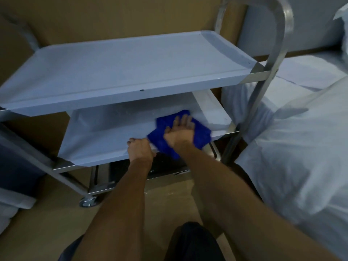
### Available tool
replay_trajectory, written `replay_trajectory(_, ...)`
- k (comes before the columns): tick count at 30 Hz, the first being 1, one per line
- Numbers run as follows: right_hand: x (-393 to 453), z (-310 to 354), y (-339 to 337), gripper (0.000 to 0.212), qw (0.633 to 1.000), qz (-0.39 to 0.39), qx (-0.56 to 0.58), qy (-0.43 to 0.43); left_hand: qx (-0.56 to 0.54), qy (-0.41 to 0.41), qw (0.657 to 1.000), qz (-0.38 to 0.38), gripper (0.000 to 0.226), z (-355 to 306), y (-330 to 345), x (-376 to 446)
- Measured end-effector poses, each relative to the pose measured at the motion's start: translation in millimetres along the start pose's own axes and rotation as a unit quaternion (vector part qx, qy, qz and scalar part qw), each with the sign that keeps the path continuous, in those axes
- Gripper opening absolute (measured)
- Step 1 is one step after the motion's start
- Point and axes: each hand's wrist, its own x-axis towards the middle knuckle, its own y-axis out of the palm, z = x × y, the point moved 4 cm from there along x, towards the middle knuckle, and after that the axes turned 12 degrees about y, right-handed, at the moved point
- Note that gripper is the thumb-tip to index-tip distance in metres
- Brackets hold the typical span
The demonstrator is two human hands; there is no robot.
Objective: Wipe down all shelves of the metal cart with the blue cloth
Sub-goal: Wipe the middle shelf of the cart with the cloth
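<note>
Head: blue cloth flat, crumpled

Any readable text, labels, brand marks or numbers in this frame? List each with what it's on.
None readable.
Metal cart with pale shelves: no label, brand or number shows on either shelf or on the steel frame.
Blue cloth under the right hand: plain, no tag visible.
White plastic-wrapped bundles beside the cart: no print visible.
Brown cardboard behind the cart: no markings visible.
</note>
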Motion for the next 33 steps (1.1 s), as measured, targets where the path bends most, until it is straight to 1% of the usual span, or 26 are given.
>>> replay_trajectory(1,-10,20,2,0.076,1.000,0.010,0.008,-0.013,0.007,0.009,1.000,-0.003,0.035,-1,-1,1)
replay_trajectory(3,-26,44,5,0.083,0.999,0.038,0.015,-0.036,0.022,0.025,0.999,-0.006,0.039,-3,-1,2)
replay_trajectory(5,-23,39,4,0.083,0.997,0.047,0.024,-0.050,0.016,0.020,1.000,-0.011,0.035,-2,-3,2)
replay_trajectory(7,-10,12,-1,0.073,0.997,0.042,0.044,-0.045,-0.003,0.015,1.000,-0.003,0.031,0,0,1)
replay_trajectory(10,24,-48,-12,0.065,0.999,0.014,0.044,0.016,-0.021,0.021,1.000,0.000,0.039,3,4,3)
replay_trajectory(13,54,-123,-23,0.063,0.990,-0.019,0.061,0.123,0.002,0.017,1.000,-0.006,0.051,3,3,3)
replay_trajectory(14,59,-140,-24,0.063,0.987,-0.023,0.067,0.146,0.006,0.018,1.000,-0.008,0.053,1,2,2)
replay_trajectory(16,64,-152,-22,0.066,0.984,-0.029,0.069,0.160,0.003,0.021,1.000,-0.014,0.056,1,2,0)
replay_trajectory(20,59,-141,-21,0.071,0.983,-0.024,0.071,0.170,0.001,0.018,1.000,-0.018,0.055,2,4,0)
replay_trajectory(23,43,-132,-18,0.071,0.977,-0.049,0.085,0.188,0.002,0.019,1.000,-0.013,0.052,0,2,0)
replay_trajectory(25,25,-112,-10,0.070,0.979,-0.065,0.094,0.170,0.001,0.017,1.000,-0.002,0.052,-1,0,-1)
replay_trajectory(27,7,-83,-3,0.070,0.985,-0.057,0.091,0.133,-0.008,0.020,1.000,0.006,0.053,1,0,-4)
replay_trajectory(29,-3,-63,1,0.071,0.989,-0.055,0.076,0.117,-0.051,0.025,0.998,0.013,0.051,4,-4,-7)
replay_trajectory(31,-3,-57,0,0.071,0.988,-0.057,0.066,0.130,-0.109,0.046,0.993,0.018,0.044,12,-12,-11)
replay_trajectory(32,-3,-57,-1,0.071,0.987,-0.053,0.063,0.136,-0.134,0.057,0.989,0.008,0.037,21,-19,-16)
replay_trajectory(33,-5,-57,-2,0.070,0.987,-0.049,0.060,0.141,-0.151,0.064,0.986,-0.021,0.027,35,-28,-24)
